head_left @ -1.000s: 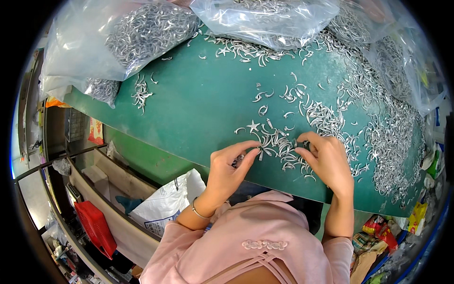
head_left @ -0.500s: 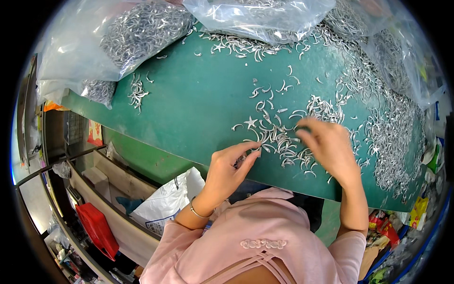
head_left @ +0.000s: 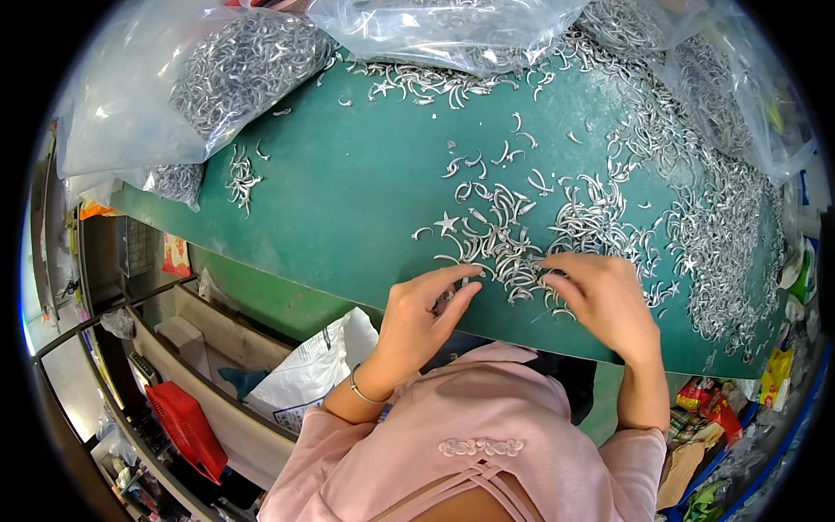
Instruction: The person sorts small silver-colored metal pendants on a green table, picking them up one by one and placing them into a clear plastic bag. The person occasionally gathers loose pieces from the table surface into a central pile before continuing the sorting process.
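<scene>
Small curved silver metal pieces (head_left: 500,228) lie in a loose heap on the green table, just beyond my hands. My left hand (head_left: 424,315) is curled at the heap's near left edge, with several of these curved metal pieces (head_left: 444,302) partly visible in its palm. Its thumb and index fingertips are close together. My right hand (head_left: 609,300) reaches into the heap's near right side. The right thumb and index finger are bent but apart, their tips next to the pieces; the other fingers are mostly hidden. A star-shaped piece (head_left: 446,223) lies at the heap's left.
Clear plastic bags (head_left: 252,74) full of the same pieces line the far side of the green table (head_left: 339,191). A dense spread of pieces (head_left: 722,252) covers the right side. Left of me are a white sack (head_left: 304,365) and a red basket (head_left: 184,426).
My right hand has moved nearer to me, from the heap's upper right down to its near side. The left hand stays nearly in place. The view has shifted slightly.
</scene>
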